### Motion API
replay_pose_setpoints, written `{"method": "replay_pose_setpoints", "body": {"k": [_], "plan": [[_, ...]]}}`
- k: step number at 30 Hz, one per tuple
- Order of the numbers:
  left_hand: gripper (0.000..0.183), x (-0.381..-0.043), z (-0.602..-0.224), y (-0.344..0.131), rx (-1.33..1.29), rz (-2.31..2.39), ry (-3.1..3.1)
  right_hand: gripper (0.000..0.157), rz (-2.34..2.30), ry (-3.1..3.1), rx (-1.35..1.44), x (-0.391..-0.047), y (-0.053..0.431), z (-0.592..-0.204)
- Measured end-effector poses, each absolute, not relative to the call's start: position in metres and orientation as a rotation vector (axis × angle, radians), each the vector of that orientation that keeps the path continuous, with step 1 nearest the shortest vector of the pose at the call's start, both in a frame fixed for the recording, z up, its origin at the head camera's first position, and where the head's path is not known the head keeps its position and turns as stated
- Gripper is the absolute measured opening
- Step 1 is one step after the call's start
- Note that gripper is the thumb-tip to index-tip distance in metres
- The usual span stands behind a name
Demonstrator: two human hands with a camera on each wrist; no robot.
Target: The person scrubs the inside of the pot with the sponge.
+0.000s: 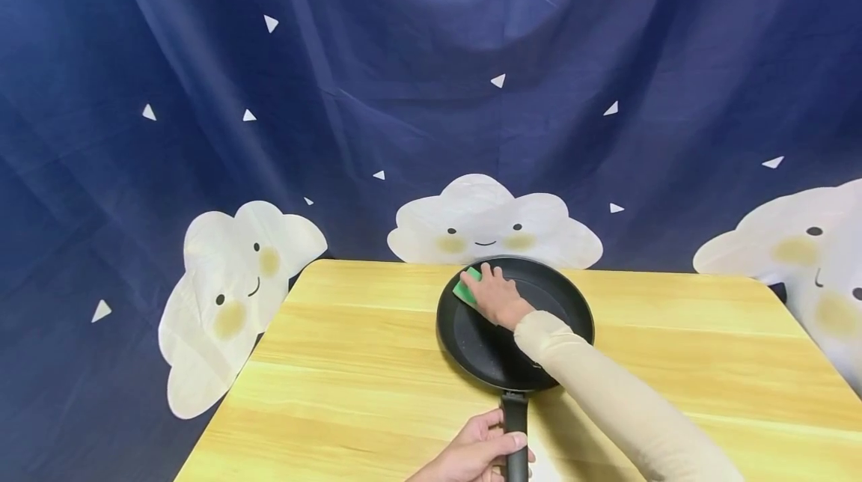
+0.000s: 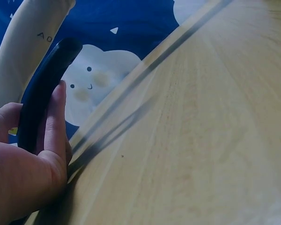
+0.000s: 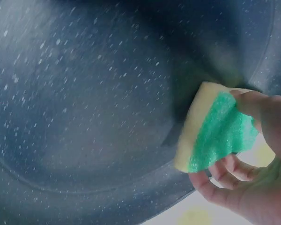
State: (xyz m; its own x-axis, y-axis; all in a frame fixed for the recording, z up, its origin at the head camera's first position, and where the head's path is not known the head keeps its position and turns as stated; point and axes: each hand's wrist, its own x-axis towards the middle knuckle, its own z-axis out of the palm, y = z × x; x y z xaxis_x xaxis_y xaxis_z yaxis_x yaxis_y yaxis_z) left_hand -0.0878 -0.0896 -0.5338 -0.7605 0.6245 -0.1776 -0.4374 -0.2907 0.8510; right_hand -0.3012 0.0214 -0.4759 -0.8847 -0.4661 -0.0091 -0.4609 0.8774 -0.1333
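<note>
A black frying pan is held over the middle of the far part of the wooden tabletop, its far rim overlapping the table's back edge in the head view. Whether its base touches the wood cannot be told. The left hand grips the handle, thumb on 1 side and fingers on the other; in the left wrist view the handle's end stands raised off the table.

The right hand pinches a green and cream sponge between thumb and fingers, inside the pan by its far-left wall. Contact between sponge and pan surface is hard to judge. White specks dot the dark interior, and the pan floor gives the sponge room towards the right rim. The right sleeve crosses the near-right rim, narrowing access there.

Wood stretches left and right of the pan out to the side edges, and the back edge ends in 2 rounded corners. Directly behind hangs a navy cloth with 3 smiling clouds.
</note>
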Motion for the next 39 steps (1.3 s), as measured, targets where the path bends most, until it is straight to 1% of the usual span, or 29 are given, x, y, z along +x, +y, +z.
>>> {"method": "replay_pose_setpoints", "body": {"k": [6, 13, 17, 19, 25, 32, 35, 39], "plan": [[0.019, -0.086, -0.534, -0.088, 0.227, 2.077, 1.299, 0.053, -0.028, 3.071, -0.804, -0.305, 0.038, -0.480], [0.025, -0.084, -0.537, -0.088, 0.200, 2.068, 1.316, 0.055, 0.132, 3.148, -0.852, -0.308, 0.063, -0.485], [0.028, -0.084, -0.536, -0.087, 0.166, 2.060, 1.294, 0.059, 0.170, 3.146, -0.819, -0.307, 0.074, -0.484], [0.029, -0.084, -0.536, -0.087, 0.155, 2.057, 1.287, 0.056, 0.167, 3.139, -0.788, -0.307, 0.079, -0.483], [0.020, -0.084, -0.534, -0.086, 0.184, 2.087, 1.284, 0.053, 0.197, 3.129, -0.738, -0.305, 0.093, -0.479], [0.022, -0.085, -0.535, -0.086, 0.177, 2.098, 1.263, 0.045, 0.232, 3.148, -0.702, -0.298, 0.108, -0.482], [0.023, -0.085, -0.535, -0.087, 0.168, 2.094, 1.265, 0.045, 0.223, 3.145, -0.685, -0.294, 0.112, -0.481], [0.028, -0.086, -0.534, -0.088, 0.153, 2.096, 1.265, 0.050, 0.128, 3.110, -0.655, -0.291, 0.116, -0.476]]}}
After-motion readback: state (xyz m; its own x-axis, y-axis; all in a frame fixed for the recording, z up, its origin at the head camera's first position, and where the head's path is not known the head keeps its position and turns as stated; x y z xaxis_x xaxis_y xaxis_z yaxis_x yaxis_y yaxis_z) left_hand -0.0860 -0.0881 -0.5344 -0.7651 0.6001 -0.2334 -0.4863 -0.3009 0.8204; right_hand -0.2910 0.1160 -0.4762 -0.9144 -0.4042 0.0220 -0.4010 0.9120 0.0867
